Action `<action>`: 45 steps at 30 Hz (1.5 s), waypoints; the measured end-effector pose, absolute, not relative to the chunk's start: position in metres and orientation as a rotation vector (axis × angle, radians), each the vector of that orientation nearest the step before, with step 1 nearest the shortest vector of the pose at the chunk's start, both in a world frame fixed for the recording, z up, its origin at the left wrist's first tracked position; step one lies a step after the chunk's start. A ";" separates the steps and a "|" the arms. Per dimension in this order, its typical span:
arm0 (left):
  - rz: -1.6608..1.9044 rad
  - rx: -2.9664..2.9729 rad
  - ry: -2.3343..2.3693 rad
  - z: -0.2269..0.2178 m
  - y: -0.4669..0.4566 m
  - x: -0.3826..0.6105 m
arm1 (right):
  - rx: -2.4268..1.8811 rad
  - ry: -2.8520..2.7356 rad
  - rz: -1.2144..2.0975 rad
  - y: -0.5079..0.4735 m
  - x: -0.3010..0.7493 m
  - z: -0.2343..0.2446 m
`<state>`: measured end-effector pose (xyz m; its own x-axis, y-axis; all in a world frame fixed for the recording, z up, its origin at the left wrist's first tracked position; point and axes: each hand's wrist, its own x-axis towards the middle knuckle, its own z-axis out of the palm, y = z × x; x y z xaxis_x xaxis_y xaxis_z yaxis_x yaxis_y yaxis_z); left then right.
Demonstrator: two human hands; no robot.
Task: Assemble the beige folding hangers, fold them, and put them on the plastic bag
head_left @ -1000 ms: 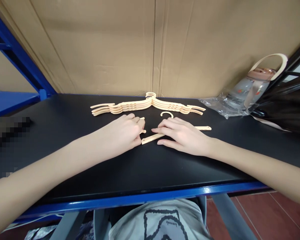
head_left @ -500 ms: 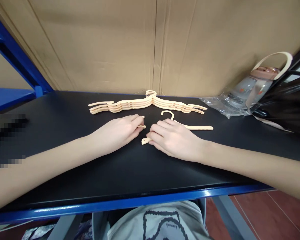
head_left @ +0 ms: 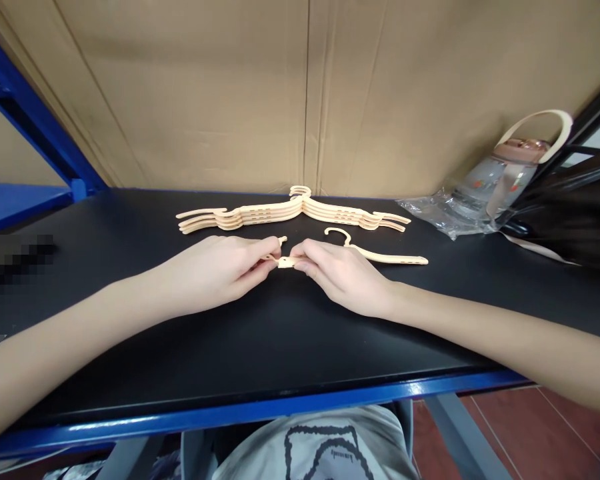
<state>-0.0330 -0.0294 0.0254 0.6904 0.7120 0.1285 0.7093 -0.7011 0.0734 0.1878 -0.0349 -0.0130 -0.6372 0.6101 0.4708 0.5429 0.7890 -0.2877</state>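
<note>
Table [head_left: 300, 347]: black, across the frame.
Stacked hangers [head_left: 270, 213]: upper centre, seemingly complete with end extensions [head_left: 229, 221].
Loose hanger [head_left: 390, 257]: centre, right tip bare, seemingly unfinished.
Right hand [head_left: 347, 275]: fingers pinching its left end.
Left hand [head_left: 225, 268]: fingers gripping a pale piece [head_left: 283, 239]; whether joined, cannot tell.

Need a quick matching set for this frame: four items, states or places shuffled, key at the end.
1. Stacked hangers
2. Bottle
3. Left hand
4. Right hand

A. Gripping the single hanger
B. At the right, by crumpled clear plastic
C. Holding a pale piece, mostly hidden by the fingers
D. Centre back of the black table

Pairs: 1-D, 2-B, 3-C, 4-A
</note>
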 end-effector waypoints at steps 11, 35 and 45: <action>0.341 3.134 1.142 0.026 -0.030 -0.038 | -0.918 -2.395 0.119 -0.035 0.187 -0.012; 0.790 3.868 0.552 0.009 -0.027 -0.037 | -0.835 -2.533 0.163 -0.035 0.189 -0.012; 0.922 3.881 0.434 0.005 -0.025 -0.036 | -0.905 -2.589 0.278 -0.036 0.190 -0.011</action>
